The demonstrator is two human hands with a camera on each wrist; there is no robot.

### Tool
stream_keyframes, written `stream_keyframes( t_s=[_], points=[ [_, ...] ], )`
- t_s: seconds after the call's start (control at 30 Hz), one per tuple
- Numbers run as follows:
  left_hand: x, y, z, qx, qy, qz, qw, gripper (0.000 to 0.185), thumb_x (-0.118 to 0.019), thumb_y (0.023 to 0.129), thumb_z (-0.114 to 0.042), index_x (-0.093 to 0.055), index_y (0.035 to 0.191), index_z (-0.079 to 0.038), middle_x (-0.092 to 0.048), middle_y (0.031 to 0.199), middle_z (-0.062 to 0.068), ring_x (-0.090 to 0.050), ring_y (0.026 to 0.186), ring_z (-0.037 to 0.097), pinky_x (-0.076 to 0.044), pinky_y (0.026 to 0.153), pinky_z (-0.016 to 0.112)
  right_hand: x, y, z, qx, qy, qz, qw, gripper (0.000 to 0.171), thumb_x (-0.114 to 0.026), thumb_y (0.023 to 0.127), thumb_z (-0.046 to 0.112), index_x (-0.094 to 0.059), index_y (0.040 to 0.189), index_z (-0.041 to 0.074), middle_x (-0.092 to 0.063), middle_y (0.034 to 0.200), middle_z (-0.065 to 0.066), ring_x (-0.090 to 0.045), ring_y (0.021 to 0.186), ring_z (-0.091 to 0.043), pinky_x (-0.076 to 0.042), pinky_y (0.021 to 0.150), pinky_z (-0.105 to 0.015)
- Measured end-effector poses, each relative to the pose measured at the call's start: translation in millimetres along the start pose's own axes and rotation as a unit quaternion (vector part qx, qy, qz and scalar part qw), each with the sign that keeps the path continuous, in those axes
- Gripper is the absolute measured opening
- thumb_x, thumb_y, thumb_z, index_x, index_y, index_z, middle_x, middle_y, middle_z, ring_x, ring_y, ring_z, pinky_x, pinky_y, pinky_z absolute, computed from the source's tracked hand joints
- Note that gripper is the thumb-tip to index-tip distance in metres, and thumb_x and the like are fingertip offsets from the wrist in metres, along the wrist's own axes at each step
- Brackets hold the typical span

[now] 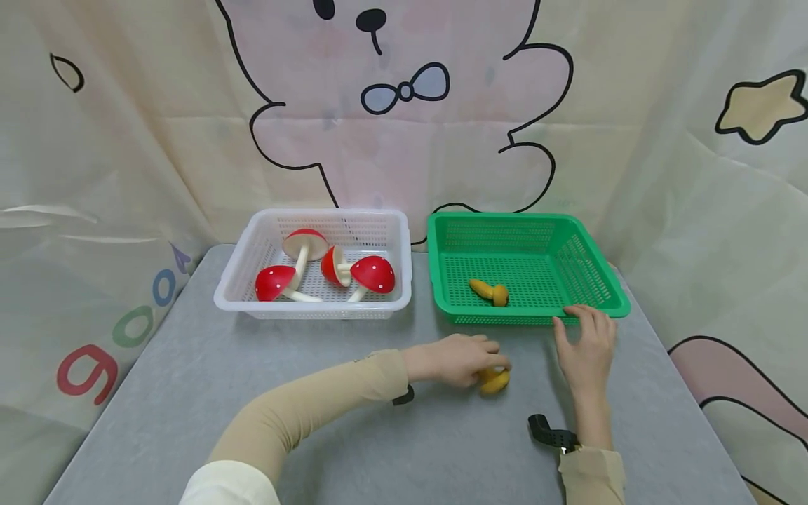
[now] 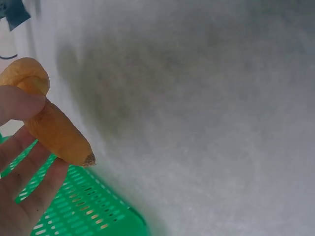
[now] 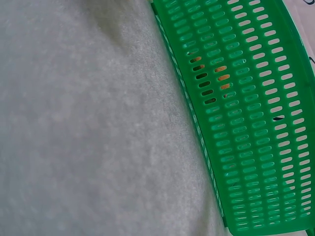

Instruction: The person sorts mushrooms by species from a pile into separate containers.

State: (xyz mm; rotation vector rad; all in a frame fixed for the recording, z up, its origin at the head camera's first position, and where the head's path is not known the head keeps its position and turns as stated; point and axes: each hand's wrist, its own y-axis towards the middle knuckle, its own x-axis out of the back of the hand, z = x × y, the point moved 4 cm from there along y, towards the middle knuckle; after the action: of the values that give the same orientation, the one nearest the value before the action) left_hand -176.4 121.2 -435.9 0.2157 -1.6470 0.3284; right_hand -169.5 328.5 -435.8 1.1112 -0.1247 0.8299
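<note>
Hands first, from the head view: our left hand (image 1: 457, 359) curls over a yellow toy mushroom (image 1: 494, 381) on the grey table (image 1: 189, 393), just in front of the green basket (image 1: 442, 294), fingers wrapped around it. Our right hand (image 1: 586, 347) lies with straight fingers, its tips touching the basket's near rim. A second yellow mushroom (image 1: 489, 290) already lies inside the green basket, while four red mushrooms (image 1: 372, 273) sit in the white basket (image 1: 240, 294) to the left. We judge the step to be picking up the yellow mushroom; the next move calls for lifting it over the near rim and placing it beside its twin.

Our left wrist view adds what the head view hides: the thumb (image 2: 19, 103) presses the mushroom (image 2: 54, 128) against the fingers, a firm pinch, with the stem end pointing outward and green mesh behind.

Our right wrist view shows only the basket wall (image 3: 236, 128) and the table, with orange glimpsed through the slots; the hand itself is out of sight there.
</note>
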Motion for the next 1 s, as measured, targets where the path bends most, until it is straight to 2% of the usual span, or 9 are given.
stream_keyframes(
  t_s=[0.37, 0.57, 0.77, 1.0],
  points=[
    [25.4, -0.8, 1.7, -0.006, 0.023, -0.044, 0.9988, 0.047, -0.060, 0.091, -0.011, -0.052, 0.134, -0.027, -0.057, 0.106, -0.007, -0.050, 0.091, 0.009, -0.042, 0.074, 0.016, -0.1, -1.1, -0.8, 0.001, 0.007, -0.007, 1.000, 0.024, -0.073, 0.079, -0.001, -0.064, 0.101, -0.008, -0.060, 0.106, -0.029, -0.047, 0.103, -0.045, -0.030, 0.094, -0.053],
    [46.1, -0.3, 9.3, 0.013, 0.003, -0.068, 0.9976, 0.047, -0.060, 0.091, -0.011, -0.052, 0.134, -0.027, -0.057, 0.108, -0.007, -0.051, 0.095, 0.010, -0.041, 0.070, 0.015, -0.2, -0.8, -3.0, 0.001, -0.011, 0.016, 1.000, 0.025, -0.071, 0.084, 0.006, -0.063, 0.104, -0.009, -0.058, 0.109, -0.030, -0.045, 0.106, -0.047, -0.029, 0.096, -0.054],
    [65.2, 0.2, 18.4, 0.022, -0.004, -0.096, 0.9951, 0.048, -0.060, 0.089, -0.010, -0.053, 0.134, -0.026, -0.056, 0.106, -0.004, -0.051, 0.096, 0.011, -0.043, 0.070, 0.016, 0.2, -0.8, -1.2, 0.006, -0.004, 0.005, 1.000, 0.024, -0.071, 0.082, 0.002, -0.063, 0.102, -0.008, -0.059, 0.107, -0.030, -0.046, 0.104, -0.045, -0.030, 0.095, -0.053],
    [80.8, 5.4, 26.5, 0.034, -0.004, -0.096, 0.9948, 0.049, -0.056, 0.090, -0.011, -0.050, 0.136, -0.027, -0.056, 0.113, -0.005, -0.052, 0.104, 0.011, -0.048, 0.077, 0.020, -0.7, -0.2, -0.9, 0.011, -0.003, -0.001, 1.000, 0.024, -0.072, 0.081, 0.002, -0.063, 0.101, -0.009, -0.059, 0.105, -0.030, -0.046, 0.102, -0.046, -0.030, 0.092, -0.052]
  ],
)
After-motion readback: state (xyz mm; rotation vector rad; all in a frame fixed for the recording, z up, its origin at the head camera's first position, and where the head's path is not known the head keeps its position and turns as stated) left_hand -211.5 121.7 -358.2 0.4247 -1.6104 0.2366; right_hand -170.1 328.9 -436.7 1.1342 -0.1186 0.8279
